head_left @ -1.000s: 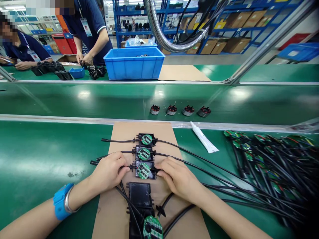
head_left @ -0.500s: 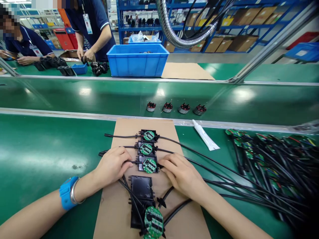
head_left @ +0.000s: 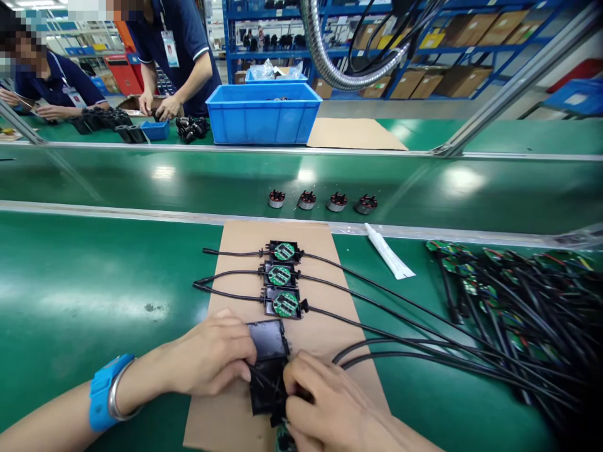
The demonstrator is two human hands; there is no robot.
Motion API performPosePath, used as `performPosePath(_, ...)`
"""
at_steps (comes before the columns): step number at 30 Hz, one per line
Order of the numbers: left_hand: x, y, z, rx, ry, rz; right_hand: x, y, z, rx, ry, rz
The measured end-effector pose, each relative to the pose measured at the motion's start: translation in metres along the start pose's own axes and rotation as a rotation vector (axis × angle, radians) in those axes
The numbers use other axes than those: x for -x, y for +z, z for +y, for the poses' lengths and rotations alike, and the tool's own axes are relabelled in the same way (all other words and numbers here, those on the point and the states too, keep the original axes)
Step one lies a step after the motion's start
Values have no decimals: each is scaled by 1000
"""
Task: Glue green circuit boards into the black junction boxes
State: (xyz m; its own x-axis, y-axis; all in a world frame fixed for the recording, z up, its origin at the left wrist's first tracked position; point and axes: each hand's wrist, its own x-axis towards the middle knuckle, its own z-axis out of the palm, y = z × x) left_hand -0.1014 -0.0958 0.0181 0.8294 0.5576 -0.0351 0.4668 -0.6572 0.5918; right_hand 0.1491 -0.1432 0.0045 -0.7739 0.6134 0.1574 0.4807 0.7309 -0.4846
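Three small black plastic cases (head_left: 271, 309), each with a round green circuit board (head_left: 285, 305) inside, lie in a column on cardboard, black cables running out both sides. Nearer me are two larger-looking empty black case parts (head_left: 267, 339). My left hand (head_left: 214, 358) is closed at their left edge, thumb and fingers pinching a thin black cable (head_left: 262, 376). On the right edge, my right hand (head_left: 325, 398) has its fingers curled round a black cable, mostly hidden by the hand. Below its fingers another green circuit board (head_left: 284, 439) shows in part.
A white tube (head_left: 389, 251) lies right of the cardboard sheet (head_left: 311, 235). A heap of cabled circuit boards (head_left: 509, 301) covers the right side. Several motor stators (head_left: 336, 201) stand beyond the metal rail. A blue bin (head_left: 264, 116) and two people are across the bench.
Both hands have moved toward me, from the third filled case to the nearer black case parts. The third case's cables now lie free, and the nearest board is mostly covered.
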Motion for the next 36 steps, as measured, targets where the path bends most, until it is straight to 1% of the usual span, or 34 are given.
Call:
performPosePath(2, 5, -5, 7, 27, -34, -17, 1, -3, -1, 39, -26, -4)
performPosePath(4, 12, -10, 12, 75, -92, -19, -2, -13, 1, -30, 15, -19)
performPosePath(6, 20, -13, 15, 103, -179, 20, -7, -27, 7, -163, 107, -31)
performPosePath(8, 25, -12, 13, 77, -291, 99, -13, -38, 18, -261, 166, -28)
performPosePath(10, 28, -8, 6, 6, -383, 164, -17, -40, 32, -253, 186, -10)
performPosePath(12, 27, -1, -1, -68, -416, 191, -19, -33, 44, -184, 183, 5)
performPosePath(14, 26, 4, -7, -127, -408, 201, -19, -20, 52, -115, 161, 36)
performPosePath(17, 27, 7, -11, -165, -357, 245, -19, -5, 56, -49, 97, 137)
performPosePath(20, 33, 6, -13, -194, -312, 275, -20, 2, 54, 11, 61, 240)
performPosePath(24, 41, 6, -17, -258, -316, 301, -22, 12, 53, 23, 60, 340)
performPosePath(26, 41, 7, -20, -322, -332, 301, -22, 16, 53, 24, 54, 330)
performPosePath(29, 35, 8, -21, -419, -351, 244, -19, 17, 56, 78, 42, 266)
performPosePath(31, 27, 9, -19, -437, -336, 210, -15, 14, 58, 150, 41, 258)
performPosePath(34, 17, 11, -15, -431, -274, 232, -9, 8, 62, 244, 42, 298)
performPosePath(36, 14, 12, -14, -436, -239, 279, -5, 7, 64, 237, 44, 321)
